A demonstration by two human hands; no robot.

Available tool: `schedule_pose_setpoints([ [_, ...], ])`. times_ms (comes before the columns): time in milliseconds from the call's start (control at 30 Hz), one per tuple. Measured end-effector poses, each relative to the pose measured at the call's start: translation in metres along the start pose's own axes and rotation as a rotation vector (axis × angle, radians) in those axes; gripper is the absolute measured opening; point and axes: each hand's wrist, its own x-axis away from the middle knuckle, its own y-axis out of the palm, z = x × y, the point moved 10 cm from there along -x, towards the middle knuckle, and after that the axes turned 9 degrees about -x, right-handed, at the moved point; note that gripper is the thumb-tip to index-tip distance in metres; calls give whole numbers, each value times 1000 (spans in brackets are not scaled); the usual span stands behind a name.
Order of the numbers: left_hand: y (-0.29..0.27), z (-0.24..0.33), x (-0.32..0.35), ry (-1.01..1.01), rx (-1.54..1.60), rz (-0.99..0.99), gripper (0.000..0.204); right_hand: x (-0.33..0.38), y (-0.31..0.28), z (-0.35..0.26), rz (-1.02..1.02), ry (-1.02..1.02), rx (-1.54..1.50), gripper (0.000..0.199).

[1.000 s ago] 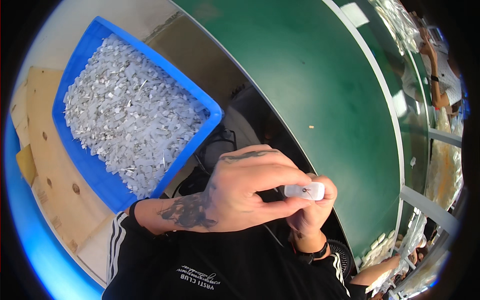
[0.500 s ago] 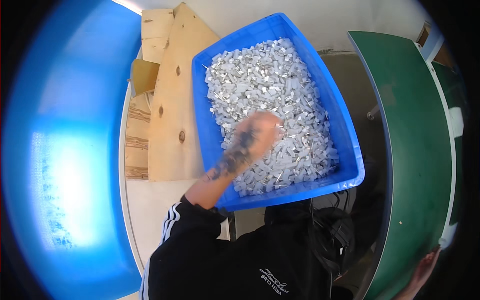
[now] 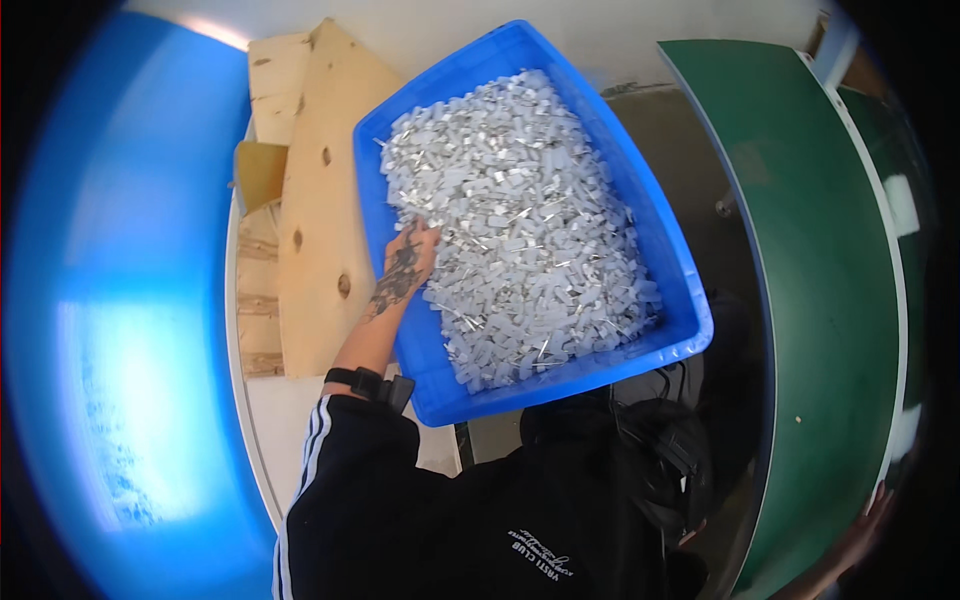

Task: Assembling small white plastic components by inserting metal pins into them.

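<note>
A large blue plastic bin (image 3: 690,270) stands tilted in front of me, filled with a heap of small translucent white plastic pieces with thin metal pins (image 3: 520,220). My left hand (image 3: 412,250) is at the bin's left side, down on the heap near the wall. Its fingers are bent in among the pieces, and the tips are hidden, so whatever they grasp cannot be made out. Far to the lower right, my right hand (image 3: 868,525) lies on the edge of a green tabletop (image 3: 820,300) with its fingers stretched out, holding nothing.
Pale wooden boards (image 3: 325,200) lean left of the bin. A bright blue curved surface (image 3: 150,300) fills the far left. A black bag (image 3: 665,450) with straps sits below the bin's near edge. A pale wall (image 3: 480,12) stands behind.
My left hand has moved left across the heap, from its middle to near the bin's left wall. My right hand stays at the green tabletop's edge. The view has shifted slightly.
</note>
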Motion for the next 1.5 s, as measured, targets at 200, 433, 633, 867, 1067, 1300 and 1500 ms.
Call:
schedule_pose_setpoints([
  [200, -83, 25, 27, -6, 456, 254, 13, 125, 113, -46, -80, -39, 3, 39],
  [433, -200, 191, 74, 445, 1498, 113, 16, 216, 333, -59, -929, -26, -111, 61],
  [633, -261, 278, 103, 973, 1416, 71, 19, 218, 338, -69, -957, -95, -218, 31],
  [867, -282, 320, 124, 1193, 1474, -19, 33, 206, 288, -72, -733, -19, -386, 9],
  [1067, -282, 332, 131, 1270, 1361, 61, 24, 208, 272, -53, -662, 59, -606, 7],
  [1300, -301, 336, 147, 1196, 1155, 309, 26, 206, 262, -51, -618, 10, -549, 10],
  [1500, -282, 351, 140, 1021, 1358, 93, 36, 208, 256, -37, -548, 107, -712, 14],
])
